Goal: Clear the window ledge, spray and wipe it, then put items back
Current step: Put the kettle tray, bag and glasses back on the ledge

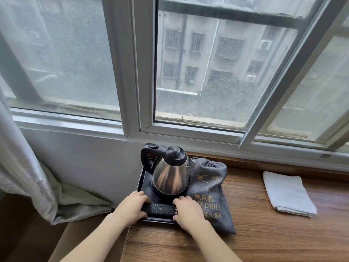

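A black tray [142, 176] sits at the left end of the wooden window ledge [264, 233]. On it stand a steel kettle [171, 178] with a black handle and lid, and a black remote [160, 208] lying along the tray's near edge. A grey hair-dryer bag [209, 186] leans against the kettle's right side, partly on the ledge. My left hand [132, 208] grips the tray's near left corner, fingers over the remote's left end. My right hand [187, 210] grips the tray's near right corner, fingers curled over the remote's right end.
A folded white cloth [287, 193] lies on the ledge to the right. The window frame [132, 72] rises behind the ledge. A grey curtain [24, 167] hangs at the left, bunched beside the ledge's left end.
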Action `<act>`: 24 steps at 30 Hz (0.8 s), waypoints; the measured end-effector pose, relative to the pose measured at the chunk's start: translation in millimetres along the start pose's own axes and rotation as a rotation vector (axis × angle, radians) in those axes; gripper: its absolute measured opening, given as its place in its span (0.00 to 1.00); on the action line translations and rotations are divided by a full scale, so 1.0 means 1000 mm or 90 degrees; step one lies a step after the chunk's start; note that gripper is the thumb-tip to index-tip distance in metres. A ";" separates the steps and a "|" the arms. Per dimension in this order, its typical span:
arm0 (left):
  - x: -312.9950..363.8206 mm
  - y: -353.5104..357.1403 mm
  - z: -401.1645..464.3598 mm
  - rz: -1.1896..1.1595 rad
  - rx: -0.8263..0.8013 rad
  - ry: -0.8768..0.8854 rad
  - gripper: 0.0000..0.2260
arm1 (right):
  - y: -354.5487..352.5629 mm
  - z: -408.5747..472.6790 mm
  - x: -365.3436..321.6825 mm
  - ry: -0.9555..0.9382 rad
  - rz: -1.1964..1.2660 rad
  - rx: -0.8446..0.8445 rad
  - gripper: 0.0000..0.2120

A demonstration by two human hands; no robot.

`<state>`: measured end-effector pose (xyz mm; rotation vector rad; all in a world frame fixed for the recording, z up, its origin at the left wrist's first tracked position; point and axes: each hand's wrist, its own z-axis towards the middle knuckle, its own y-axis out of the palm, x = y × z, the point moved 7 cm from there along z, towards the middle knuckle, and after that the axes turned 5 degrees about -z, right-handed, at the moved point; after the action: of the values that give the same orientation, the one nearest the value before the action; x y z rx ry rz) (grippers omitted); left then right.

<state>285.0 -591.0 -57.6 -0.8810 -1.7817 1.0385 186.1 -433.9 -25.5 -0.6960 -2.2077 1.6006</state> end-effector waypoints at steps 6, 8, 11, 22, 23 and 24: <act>0.001 -0.004 0.000 -0.029 0.006 -0.008 0.24 | 0.000 0.000 0.002 0.005 0.016 -0.004 0.21; 0.001 -0.004 -0.001 -0.039 0.006 -0.009 0.24 | 0.000 0.001 0.003 0.007 0.024 -0.008 0.22; -0.001 -0.005 -0.004 -0.068 0.038 -0.011 0.27 | -0.005 -0.003 0.004 0.011 0.056 0.015 0.27; -0.010 -0.018 -0.024 -0.376 0.173 -0.189 0.55 | -0.050 -0.053 0.103 0.242 0.231 0.408 0.42; -0.007 -0.016 -0.024 -0.392 0.173 -0.197 0.55 | -0.043 -0.054 0.112 0.277 0.252 0.347 0.46; -0.005 -0.014 -0.023 -0.406 0.173 -0.202 0.55 | -0.031 -0.053 0.120 0.296 0.285 0.280 0.51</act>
<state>306.0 -593.9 -40.4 0.0414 -1.9273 0.9845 108.8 -333.1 17.9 -1.3222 -1.3716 1.8049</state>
